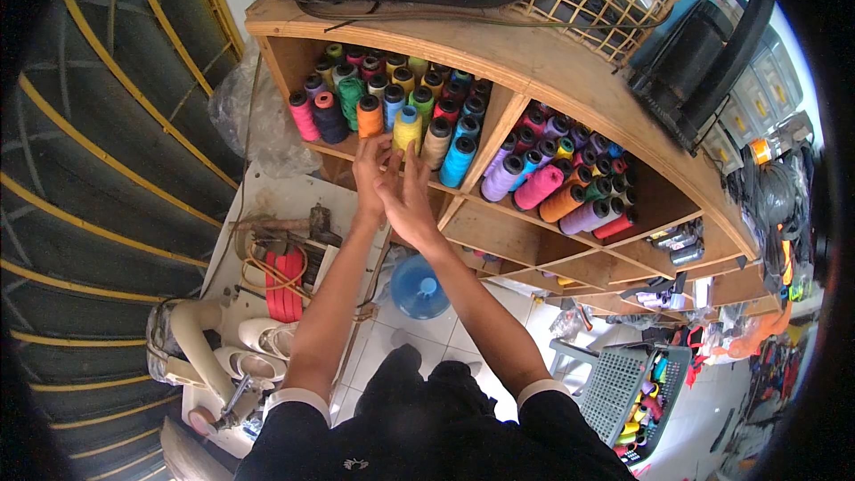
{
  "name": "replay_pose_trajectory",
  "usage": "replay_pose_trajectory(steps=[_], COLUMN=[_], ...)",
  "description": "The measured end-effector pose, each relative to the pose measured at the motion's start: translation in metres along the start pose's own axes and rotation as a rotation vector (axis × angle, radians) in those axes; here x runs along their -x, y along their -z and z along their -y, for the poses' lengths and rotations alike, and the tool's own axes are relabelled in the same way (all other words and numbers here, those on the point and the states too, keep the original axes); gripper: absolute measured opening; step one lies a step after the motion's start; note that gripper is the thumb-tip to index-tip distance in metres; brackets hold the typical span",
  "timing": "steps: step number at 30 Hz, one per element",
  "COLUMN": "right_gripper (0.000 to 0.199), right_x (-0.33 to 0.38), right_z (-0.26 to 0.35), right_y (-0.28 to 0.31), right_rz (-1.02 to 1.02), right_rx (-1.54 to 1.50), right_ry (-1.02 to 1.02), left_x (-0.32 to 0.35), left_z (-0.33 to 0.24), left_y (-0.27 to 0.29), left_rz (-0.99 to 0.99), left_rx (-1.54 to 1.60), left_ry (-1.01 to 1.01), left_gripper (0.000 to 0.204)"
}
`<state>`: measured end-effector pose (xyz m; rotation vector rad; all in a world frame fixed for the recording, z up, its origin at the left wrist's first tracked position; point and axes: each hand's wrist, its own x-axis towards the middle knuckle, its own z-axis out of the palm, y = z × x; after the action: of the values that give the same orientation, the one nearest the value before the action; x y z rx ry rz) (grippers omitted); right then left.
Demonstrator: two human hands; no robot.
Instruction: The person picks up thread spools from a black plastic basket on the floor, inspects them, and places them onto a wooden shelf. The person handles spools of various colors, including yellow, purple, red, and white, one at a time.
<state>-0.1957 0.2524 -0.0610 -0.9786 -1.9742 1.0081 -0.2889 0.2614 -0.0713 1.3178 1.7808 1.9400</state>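
Observation:
Both bare hands reach up together to the front edge of a shelf compartment with upright thread spools. My left hand (pixel 371 173) has its fingers stretched toward the bases of an orange spool (pixel 369 118) and a yellow spool (pixel 407 130). Slightly overlapping it, my right hand (pixel 409 198) holds its fingers out at the yellow spool's lower end, which they partly cover. I cannot make out how firmly the fingertips touch. A beige spool (pixel 435 144) and a blue spool (pixel 458 163) stand just right of them. Pink, navy and green spools fill the left side.
A wooden shelf (pixel 499 69) has a second compartment of spools, including a tilted pink one (pixel 538 187). A blue water jug (pixel 420 288) sits on the tiled floor below. At left is a white worktable (pixel 267 187) with tools; at right, a grey crate (pixel 614 383) holds spools.

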Motion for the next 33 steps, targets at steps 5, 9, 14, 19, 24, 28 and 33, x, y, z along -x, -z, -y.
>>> replay_pose_trajectory(steps=[5, 9, 14, 19, 24, 28, 33], right_gripper=[0.092, 0.093, 0.052, 0.015, 0.034, 0.048, 0.045], right_x=[-0.001, -0.002, 0.010, 0.083, 0.195, 0.276, 0.311], right_z=[-0.002, -0.011, 0.003, -0.010, -0.059, -0.072, -0.131], right_y=[-0.005, -0.005, -0.006, 0.020, 0.021, 0.032, 0.052], right_rz=[-0.010, -0.010, -0.173, -0.064, 0.213, 0.364, 0.219], right_rx=[-0.099, -0.127, -0.273, -0.294, 0.067, 0.232, 0.048], right_ry=[-0.017, -0.045, 0.012, -0.046, 0.156, 0.000, -0.217], left_x=[0.003, 0.012, 0.030, 0.119, 0.296, 0.364, 0.351], left_z=[0.014, 0.008, 0.018, 0.006, 0.060, 0.054, 0.007], left_y=[-0.003, -0.002, 0.016, 0.030, 0.028, 0.015, 0.013], left_rz=[-0.065, -0.123, -0.265, -0.299, 0.250, 0.271, 0.411], left_rx=[-0.033, -0.066, 0.030, 0.154, 1.251, 1.376, 1.384], left_ry=[0.063, 0.060, 0.103, 0.385, 1.165, 1.646, 1.857], left_gripper=[0.018, 0.015, 0.013, 0.020, 0.041, 0.053, 0.047])
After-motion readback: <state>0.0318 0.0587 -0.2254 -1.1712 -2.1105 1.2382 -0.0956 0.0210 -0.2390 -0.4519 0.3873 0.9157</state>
